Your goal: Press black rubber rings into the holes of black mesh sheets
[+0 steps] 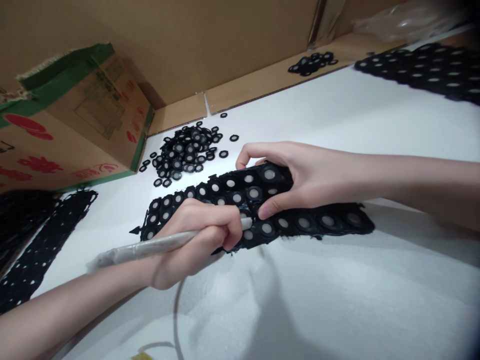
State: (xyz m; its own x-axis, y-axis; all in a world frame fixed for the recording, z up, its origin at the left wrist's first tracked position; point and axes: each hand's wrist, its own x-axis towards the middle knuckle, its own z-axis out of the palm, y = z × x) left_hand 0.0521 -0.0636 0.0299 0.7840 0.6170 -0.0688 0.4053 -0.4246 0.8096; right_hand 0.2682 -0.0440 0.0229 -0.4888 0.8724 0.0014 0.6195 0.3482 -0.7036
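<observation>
Left of centre, a person's left hand (195, 230) closes around a pen-shaped tool (150, 246), its tip at a black sheet of disc-filled rings (303, 222) on the white tabletop (337, 300), near a pile of loose ringed pieces (183, 150). At right, the right hand (300, 165) grips the sheet's raised part between thumb and fingers; close work here likely calls for a steady tip, light pressure and firm bracing beside it.
</observation>
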